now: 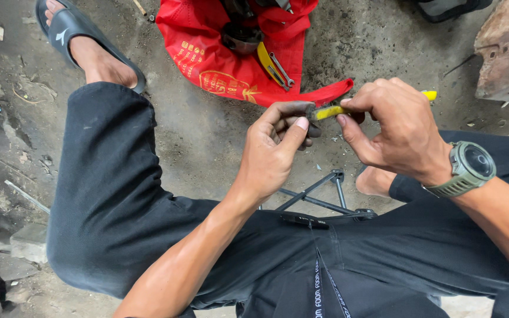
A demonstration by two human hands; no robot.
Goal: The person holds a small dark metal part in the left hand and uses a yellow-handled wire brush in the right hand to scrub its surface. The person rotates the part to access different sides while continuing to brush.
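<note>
We see the right hand [399, 126] closed around a yellow-handled tool [332, 111], its fingers [349, 131] wrapped tight so that only a short yellow stretch shows on the left of the fist and a small yellow end pokes out on the far right side. The left hand [278, 147] meets it from the left: its thumb and grimy forefinger pinch narrowly at the exposed tip of the tool, and we cannot tell whether something small sits between them. Both hands hang above the dirty concrete floor [207, 141], between our knees in black trousers [113, 194]. A green wristwatch [469, 168] sits on the right wrist. Below the hands, near us, a folded black metal frame [319, 197] lies against the trousers. Farther off on the floor lies a red cloth bag [231, 53], open, with a wrench [282, 69] and a yellow-handled piece resting on it. At the far left, a foot in a black sandal [81, 35] stands on the floor.
</note>
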